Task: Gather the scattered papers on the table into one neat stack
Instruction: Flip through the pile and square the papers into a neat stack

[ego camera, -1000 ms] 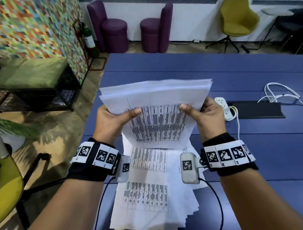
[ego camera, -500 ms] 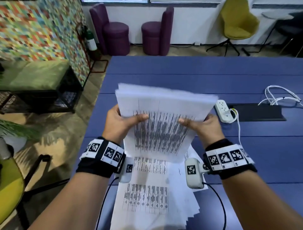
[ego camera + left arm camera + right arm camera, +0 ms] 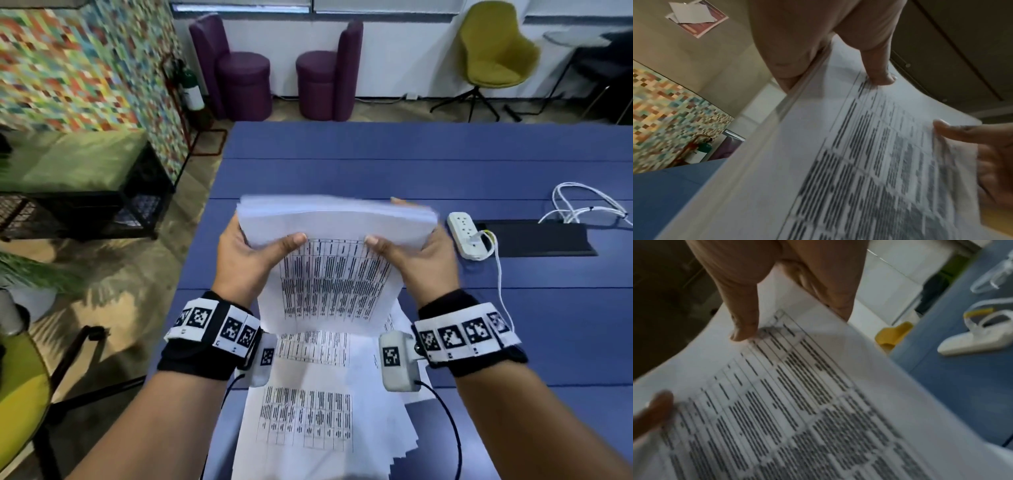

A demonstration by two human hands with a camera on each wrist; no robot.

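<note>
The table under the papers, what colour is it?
Blue. The table shows best in the head view, stretching out beyond the papers.

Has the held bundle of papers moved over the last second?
Yes, downward: the held bundle had its top edge clearly above the power strip earlier, and now it sits level with it.

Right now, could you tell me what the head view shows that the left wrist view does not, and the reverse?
Only the head view shows the fanned papers on the table and the power strip. Only the left wrist view shows the ceiling. Both show the held stack gripped by the left hand and right hand.
</note>
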